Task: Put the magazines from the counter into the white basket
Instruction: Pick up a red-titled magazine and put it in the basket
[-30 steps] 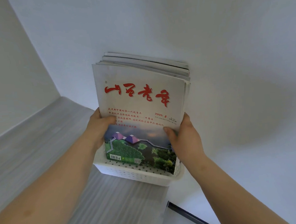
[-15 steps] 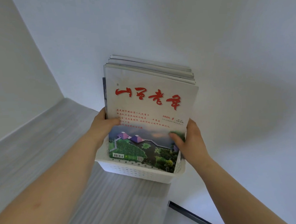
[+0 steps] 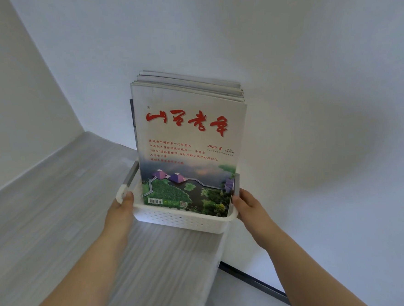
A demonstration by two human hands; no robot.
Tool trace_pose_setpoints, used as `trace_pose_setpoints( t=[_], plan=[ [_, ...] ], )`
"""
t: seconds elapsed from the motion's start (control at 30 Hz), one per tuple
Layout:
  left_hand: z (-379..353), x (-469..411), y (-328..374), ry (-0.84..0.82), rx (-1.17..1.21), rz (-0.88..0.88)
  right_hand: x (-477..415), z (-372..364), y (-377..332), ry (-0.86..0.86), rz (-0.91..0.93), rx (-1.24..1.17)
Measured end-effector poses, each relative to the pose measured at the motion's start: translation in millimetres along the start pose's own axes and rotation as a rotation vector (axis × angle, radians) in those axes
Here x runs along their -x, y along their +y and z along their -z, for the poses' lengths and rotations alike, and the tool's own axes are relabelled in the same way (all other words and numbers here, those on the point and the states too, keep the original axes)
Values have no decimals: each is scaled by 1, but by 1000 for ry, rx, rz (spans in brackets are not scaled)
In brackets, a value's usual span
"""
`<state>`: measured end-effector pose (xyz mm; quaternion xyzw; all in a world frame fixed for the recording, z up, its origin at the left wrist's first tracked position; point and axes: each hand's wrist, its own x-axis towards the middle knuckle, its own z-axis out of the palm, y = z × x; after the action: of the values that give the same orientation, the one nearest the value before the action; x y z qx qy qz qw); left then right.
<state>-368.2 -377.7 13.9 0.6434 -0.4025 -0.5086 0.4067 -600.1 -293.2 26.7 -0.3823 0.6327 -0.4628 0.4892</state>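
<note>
A stack of magazines [image 3: 190,134] stands upright in the white perforated basket [image 3: 184,219], leaning back toward the wall. The front cover is white with red characters and a green landscape picture. The basket sits near the right end of the grey counter [image 3: 57,222]. My left hand [image 3: 121,212] grips the basket's left rim, thumb on top by the grey handle. My right hand [image 3: 248,208] holds the basket's right rim beside the other grey handle. Neither hand touches the magazines.
White walls close in behind the basket and on the left, meeting in a corner. The counter's right edge drops off just below the basket, with a dark strip [image 3: 253,280] on the floor beyond it.
Both hands have let go of the front magazine and dropped to the basket's side rims. The magazines now stand in the basket by themselves.
</note>
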Motion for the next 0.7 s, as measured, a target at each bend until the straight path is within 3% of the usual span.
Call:
trace_pose_setpoints(
  t=[0.7],
  plan=[
    [-7,-38,22,-100,-62,2,6,-14,7,141,-87,-93]
  ],
)
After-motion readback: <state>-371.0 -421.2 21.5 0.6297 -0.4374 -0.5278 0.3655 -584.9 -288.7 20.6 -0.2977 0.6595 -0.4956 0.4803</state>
